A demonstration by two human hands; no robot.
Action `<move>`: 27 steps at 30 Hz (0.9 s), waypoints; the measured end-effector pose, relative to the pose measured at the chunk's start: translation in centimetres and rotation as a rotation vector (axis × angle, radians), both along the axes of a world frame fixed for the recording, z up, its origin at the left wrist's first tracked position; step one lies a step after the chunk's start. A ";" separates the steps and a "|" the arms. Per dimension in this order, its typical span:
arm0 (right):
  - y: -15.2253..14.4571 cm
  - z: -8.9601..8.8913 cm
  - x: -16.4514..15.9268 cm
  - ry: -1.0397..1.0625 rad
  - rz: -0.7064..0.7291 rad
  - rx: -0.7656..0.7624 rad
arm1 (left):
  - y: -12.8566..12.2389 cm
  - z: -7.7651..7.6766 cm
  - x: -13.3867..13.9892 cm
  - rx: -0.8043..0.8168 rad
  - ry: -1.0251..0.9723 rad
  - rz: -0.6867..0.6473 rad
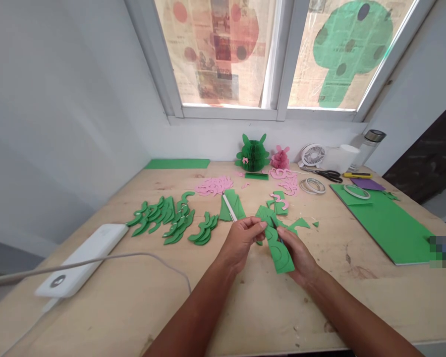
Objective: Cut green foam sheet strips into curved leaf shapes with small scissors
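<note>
Near end of the green strip (281, 259) points to my 5 o'clock, drawn curves on it; I judge it light thin card, not slippery, stiff enough to stay flat but easy to crease, so hold it by the edges, close to the curves. Right hand (299, 255) sits at its 3 o'clock side, fingers curled; can't tell what they close on. Left hand (244, 239) pinches the strip's far half from 9 o'clock. Dark pointed tool (273, 223), maybe scissors, shows between the hands. Past that, white pen (229, 207) at 11.
</note>
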State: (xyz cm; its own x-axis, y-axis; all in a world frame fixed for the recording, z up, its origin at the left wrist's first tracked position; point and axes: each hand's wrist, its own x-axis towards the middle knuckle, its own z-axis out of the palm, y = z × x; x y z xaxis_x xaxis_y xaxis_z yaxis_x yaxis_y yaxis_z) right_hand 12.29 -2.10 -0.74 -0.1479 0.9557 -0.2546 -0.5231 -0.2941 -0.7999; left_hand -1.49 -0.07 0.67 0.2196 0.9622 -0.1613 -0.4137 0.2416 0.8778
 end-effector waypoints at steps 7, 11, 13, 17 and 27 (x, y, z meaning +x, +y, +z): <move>0.0 0.2 0.0 -0.006 0.039 0.037 | 0.1 0.1 0.1 0.056 0.106 0.025; 0.0 0.0 0.1 -0.048 0.032 0.029 | 0.1 0.0 0.2 0.057 0.125 0.065; 0.0 -0.2 0.1 -0.062 0.032 0.011 | 0.2 0.0 0.2 0.053 0.114 0.075; 0.1 -0.5 0.1 -0.062 0.054 -0.001 | 0.2 -0.1 0.2 0.062 0.116 0.096; 0.2 -0.6 0.2 -0.099 0.074 -0.006 | 0.3 0.0 0.1 0.020 0.051 0.052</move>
State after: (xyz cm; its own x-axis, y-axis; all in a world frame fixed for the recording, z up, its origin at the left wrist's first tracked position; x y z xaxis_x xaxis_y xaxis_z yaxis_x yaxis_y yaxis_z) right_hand 12.50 -1.86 -1.38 -0.1920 0.9413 -0.2775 -0.4183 -0.3343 -0.8446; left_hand -1.38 0.19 0.63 0.1612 0.9751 -0.1520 -0.3800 0.2034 0.9023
